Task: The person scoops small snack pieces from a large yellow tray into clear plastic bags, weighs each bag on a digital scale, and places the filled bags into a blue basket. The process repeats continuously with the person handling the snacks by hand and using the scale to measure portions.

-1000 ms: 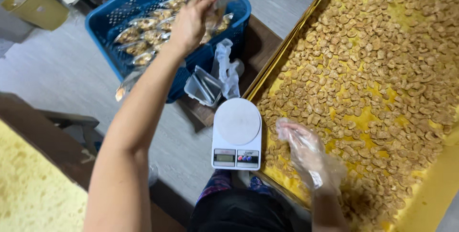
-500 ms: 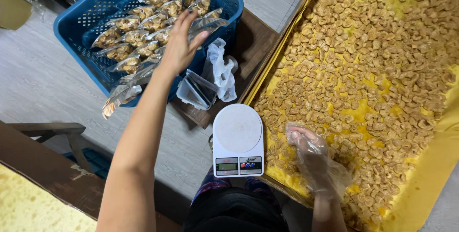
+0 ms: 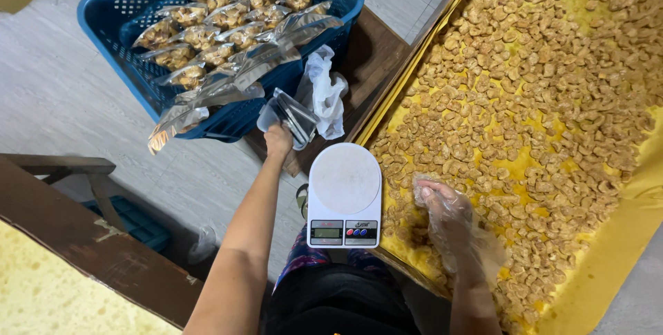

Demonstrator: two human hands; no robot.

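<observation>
The left hand (image 3: 278,140), bare, sits at the centre of the frame with its fingers curled closed around the lower end of a stack of empty clear pouches (image 3: 291,118); the stack lies just above and to the right of the knuckles, its long axis slanting from upper left to lower right, and the hand touches it. The right hand (image 3: 449,216), covered by a thin plastic glove, rests lower right of centre with its fingers bent down into the fried snack pieces (image 3: 525,100); whether it holds any cannot be told, since the fingertips are buried among them. Between the two hands stands a white digital kitchen scale (image 3: 344,193), its round platform bare, nearer to the gloved hand than to the pouches. The snack pieces spread over a yellow liner in a large tray (image 3: 625,231) that fills the right side of the frame. Just right of the pouch stack lies a crumpled white plastic bag (image 3: 324,90) on a dark wooden stool (image 3: 373,59). Above the left hand, in the upper left, a blue plastic crate (image 3: 110,21) holds filled, sealed snack packets (image 3: 228,24), some hanging over its near rim. A dark wooden desk (image 3: 83,238) edge crosses the lower left.
</observation>
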